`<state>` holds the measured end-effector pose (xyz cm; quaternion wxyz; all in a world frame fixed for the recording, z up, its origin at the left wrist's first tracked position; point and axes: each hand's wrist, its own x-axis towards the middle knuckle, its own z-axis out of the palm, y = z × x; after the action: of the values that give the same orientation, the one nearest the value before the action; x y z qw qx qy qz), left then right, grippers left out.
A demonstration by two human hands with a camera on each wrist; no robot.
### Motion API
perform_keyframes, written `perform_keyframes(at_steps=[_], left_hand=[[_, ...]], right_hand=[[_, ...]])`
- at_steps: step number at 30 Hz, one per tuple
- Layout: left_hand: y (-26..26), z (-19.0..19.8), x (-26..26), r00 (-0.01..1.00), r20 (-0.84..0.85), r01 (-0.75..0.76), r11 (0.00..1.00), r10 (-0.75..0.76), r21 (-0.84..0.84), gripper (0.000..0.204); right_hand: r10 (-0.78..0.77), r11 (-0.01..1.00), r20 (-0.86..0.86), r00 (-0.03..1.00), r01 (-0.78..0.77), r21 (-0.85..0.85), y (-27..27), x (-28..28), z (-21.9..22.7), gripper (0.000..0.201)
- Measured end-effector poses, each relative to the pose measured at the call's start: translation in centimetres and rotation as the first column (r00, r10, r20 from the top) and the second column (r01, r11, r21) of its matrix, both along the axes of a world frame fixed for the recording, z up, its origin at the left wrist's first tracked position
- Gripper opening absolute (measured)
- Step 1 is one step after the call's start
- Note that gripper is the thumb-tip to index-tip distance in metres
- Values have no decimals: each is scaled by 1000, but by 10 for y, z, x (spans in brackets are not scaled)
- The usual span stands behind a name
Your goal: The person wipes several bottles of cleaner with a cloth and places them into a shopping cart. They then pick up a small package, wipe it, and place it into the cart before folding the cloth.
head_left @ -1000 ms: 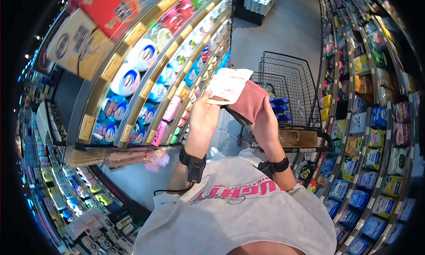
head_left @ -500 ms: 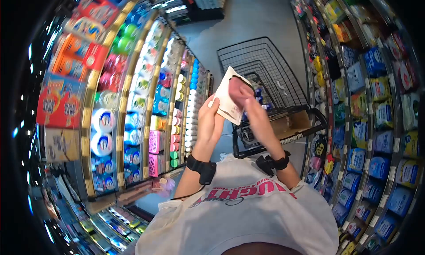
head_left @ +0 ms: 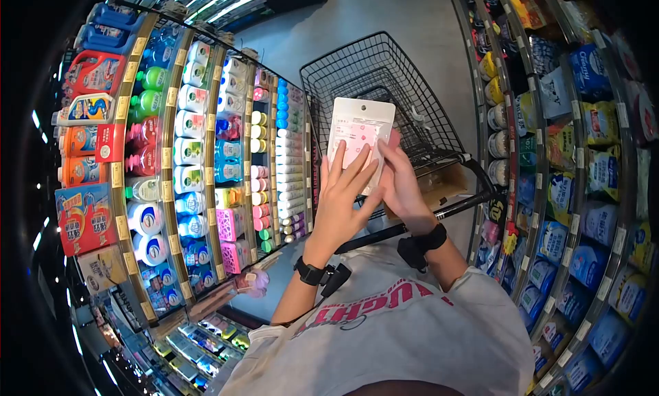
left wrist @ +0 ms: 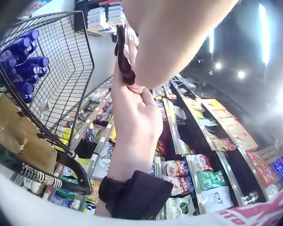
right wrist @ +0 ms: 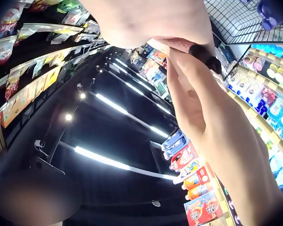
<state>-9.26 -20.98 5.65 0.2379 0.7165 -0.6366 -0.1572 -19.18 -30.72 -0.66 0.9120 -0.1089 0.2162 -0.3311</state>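
A white packet (head_left: 362, 118) with a pink pattern and a hang hole at its top stands upright before me, its front turned to the head camera. My left hand (head_left: 343, 200) lies on its lower front, fingers spread and fairly straight. At the packet's right edge, my right hand (head_left: 403, 186) holds it with the thumb by the edge; its other fingers are largely hidden. Dusty pink cloth (head_left: 395, 137) peeks out behind the packet near the right thumb. In the right wrist view this pink cloth (right wrist: 175, 44) shows between the hands, beside a black part (right wrist: 205, 57).
A black wire shopping cart (head_left: 322, 66) stands just beyond the hands, with a cardboard box (head_left: 443, 184) near its handle. Blue-capped bottles (left wrist: 26, 70) lie in it. Shelves of bottles (head_left: 189, 152) line the left; shelves of soft packs (head_left: 594, 221) line the right.
The packet has turned from tilted to upright, patterned front now showing. My left hand has moved from its edge onto its front. The pink cloth has gone mostly behind it. The view has swung left.
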Motion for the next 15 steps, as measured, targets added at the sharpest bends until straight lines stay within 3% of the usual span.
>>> perform_keyframes(at_steps=[1,3,4,5,7,8,11,15], left_hand=[[-1,-7,3,1000,9,-9,1000,8,4,42],[-4,-17,8,954,-179,-272,946,241,-175,41],[-5,-14,11,902,-230,-405,900,365,-162,41],[-9,-11,14,776,-482,-524,842,408,-130,44],[-7,-7,29,527,-708,-522,836,471,167,49],[-9,-7,31,545,-730,-471,871,412,140,48],[-10,-14,29,601,-673,-429,884,432,185,46],[-27,-20,8,613,-691,-461,884,384,83,41]], right_hand=[[8,1000,9,1000,-9,4,-1,-1,-5,42],[-6,1000,10,1000,6,-29,-4,-4,-10,40],[-3,999,-12,1000,2,-41,-6,-6,-13,40],[-9,999,-4,1000,9,-35,-8,-9,-14,40],[1,999,-11,1000,-2,-40,-11,-15,-8,39],[-8,999,-8,1000,8,-36,-12,-17,-8,39],[-41,997,-11,999,40,-65,-15,-21,-8,38],[-98,987,-127,987,80,-138,-19,-30,-11,36]])
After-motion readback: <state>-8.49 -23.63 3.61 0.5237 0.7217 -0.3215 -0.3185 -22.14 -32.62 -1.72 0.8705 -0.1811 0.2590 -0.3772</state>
